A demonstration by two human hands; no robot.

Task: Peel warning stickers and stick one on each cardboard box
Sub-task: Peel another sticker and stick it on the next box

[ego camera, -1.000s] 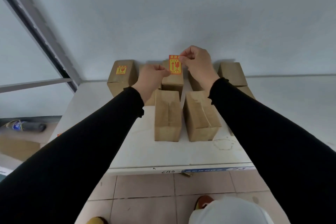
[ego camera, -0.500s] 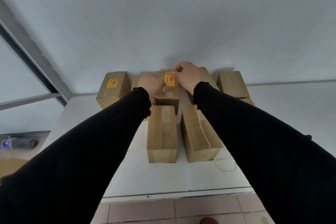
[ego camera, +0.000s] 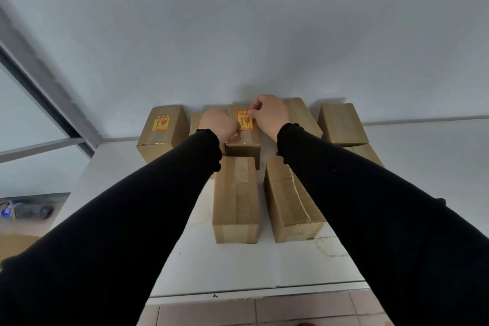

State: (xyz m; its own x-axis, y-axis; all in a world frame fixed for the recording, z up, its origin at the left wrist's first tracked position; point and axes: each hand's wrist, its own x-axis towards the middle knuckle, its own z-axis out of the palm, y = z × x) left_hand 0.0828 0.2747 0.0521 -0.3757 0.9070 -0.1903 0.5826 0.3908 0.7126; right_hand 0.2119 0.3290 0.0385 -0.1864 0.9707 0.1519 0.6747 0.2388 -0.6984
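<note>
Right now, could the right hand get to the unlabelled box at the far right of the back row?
Probably yes. The right hand is at the sticker on the middle back box, and the far-right back box has its top bare with nothing above it; only one box lies between.

A plain packing or storeroom space. Taped cardboard boxes (ego camera: 235, 198) crowd a white bench (ego camera: 238, 267) against a bare grey wall (ego camera: 238, 21). The floor (ego camera: 291, 311) is tiled.

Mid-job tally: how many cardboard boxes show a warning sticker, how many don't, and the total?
Cardboard boxes with a warning sticker: 2 (far-left back box, middle back box)
Cardboard boxes with no sticker showing: 6, such as the front-left box; some are partly hidden by the arms
Total: 8 cardboard boxes
</note>
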